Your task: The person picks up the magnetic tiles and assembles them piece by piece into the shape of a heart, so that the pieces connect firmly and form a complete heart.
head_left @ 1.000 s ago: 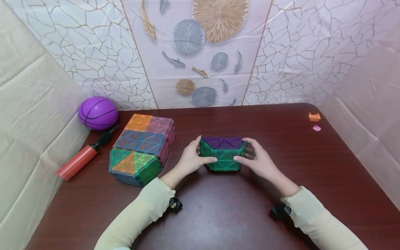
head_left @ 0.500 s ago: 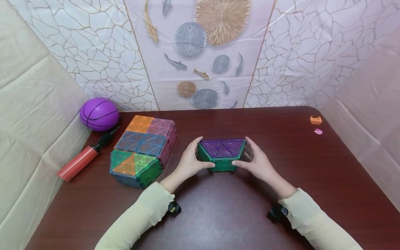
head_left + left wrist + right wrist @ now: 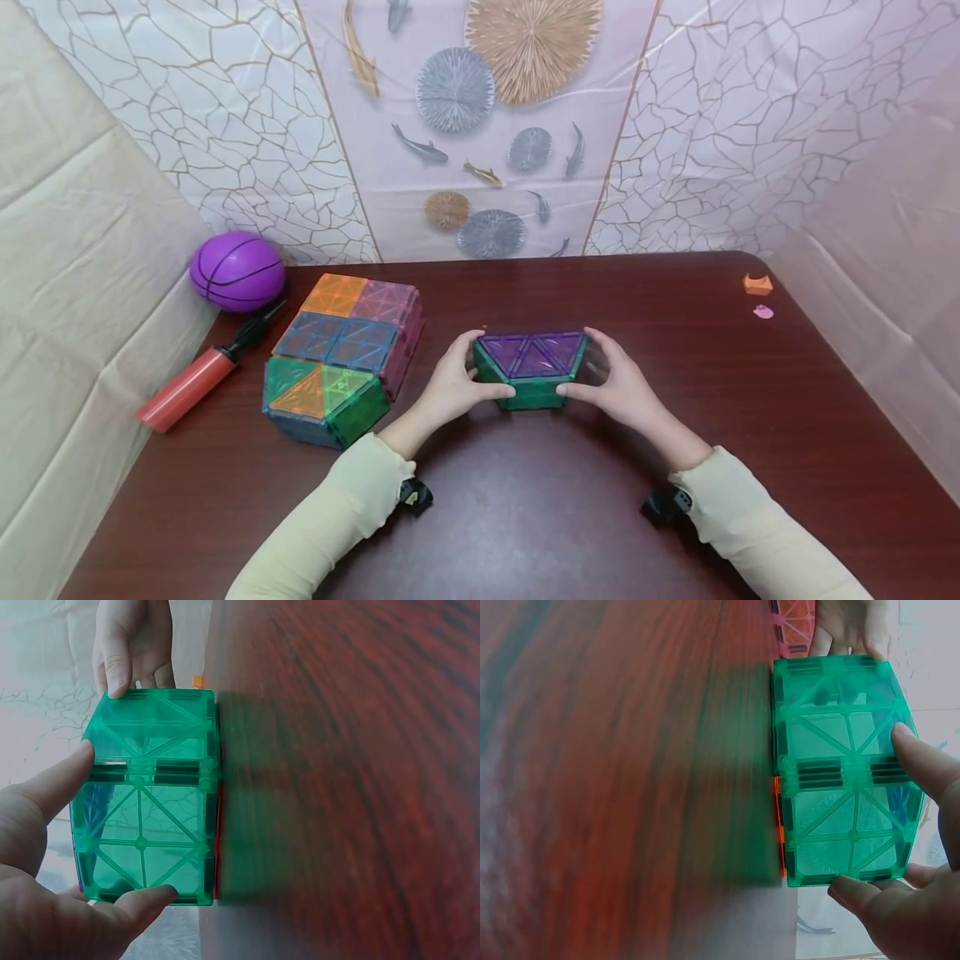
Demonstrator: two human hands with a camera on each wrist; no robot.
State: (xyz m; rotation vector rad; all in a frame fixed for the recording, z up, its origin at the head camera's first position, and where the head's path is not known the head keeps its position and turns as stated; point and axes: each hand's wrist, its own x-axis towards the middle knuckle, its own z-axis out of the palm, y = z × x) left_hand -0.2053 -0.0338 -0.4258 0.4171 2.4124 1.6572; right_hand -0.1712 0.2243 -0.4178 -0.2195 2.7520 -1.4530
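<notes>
A trapezoid-shaped box of magnetic tiles (image 3: 534, 357), with purple triangles on top and see-through green squares on its sides, sits on the table in the middle of the head view. My left hand (image 3: 456, 379) grips its left end, the thumb lying on the green front. At the other end my right hand (image 3: 621, 382) holds it in the same way. Both wrist views show the green side tiles (image 3: 142, 840) up close between thumb and fingers. A thin red-orange edge (image 3: 779, 817) shows low on the box in the right wrist view. The box's back is hidden.
Left of the hands stands a larger multicoloured magnetic-tile block (image 3: 337, 350). Beyond it lie a purple ball (image 3: 237, 271) and a red hand pump (image 3: 191, 386). A small orange piece (image 3: 757, 285) and a pink piece (image 3: 762, 312) lie at the far right of the table (image 3: 750, 400).
The box has tilted in both hands: its purple top now faces me more, and less of the green front shows. Over the last half second it has stayed almost still.
</notes>
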